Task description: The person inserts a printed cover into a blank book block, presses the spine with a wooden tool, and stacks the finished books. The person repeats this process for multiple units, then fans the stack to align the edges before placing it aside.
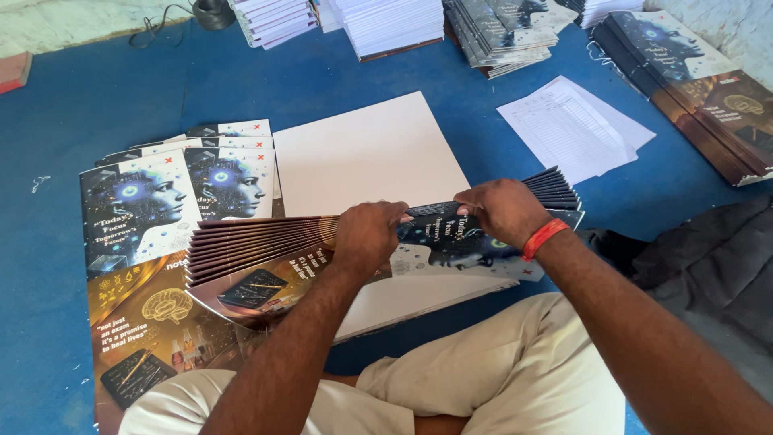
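- The left hand [366,239] presses down on a fanned stack of printed covers [274,262], fingers curled over the far edge and gripping the sheets near the middle of the fan.
- The right hand [503,211] clamps the same fanned stack further to the right, fingers folded over the top edge; a red band [544,238] sits on that wrist.
- The fanned stack of printed covers lies across a large white board [366,157], its brown-and-gold half spreading to the left and its dark blue half, with a glowing profile of a head, spreading to the right.
- The white board rests on a blue floor covering [97,97], and its near edge reaches the person's crossed legs in pale trousers [499,370].
- Just left of the hands, a loose spread of flat covers [149,242] with the same design lies on the blue floor covering, the sheets overlapping one another.
- To the right and beyond the hands, a few ruled white sheets [576,125] lie apart from the board.
- At the far right, a long pile of folded covers [692,89] lies at a slant.
- Along the far edge stand stacks of white paper blocks [386,24] and another pile of dark covers [503,32].
- A dark grey cloth [708,258] lies at the right, beside the right forearm.
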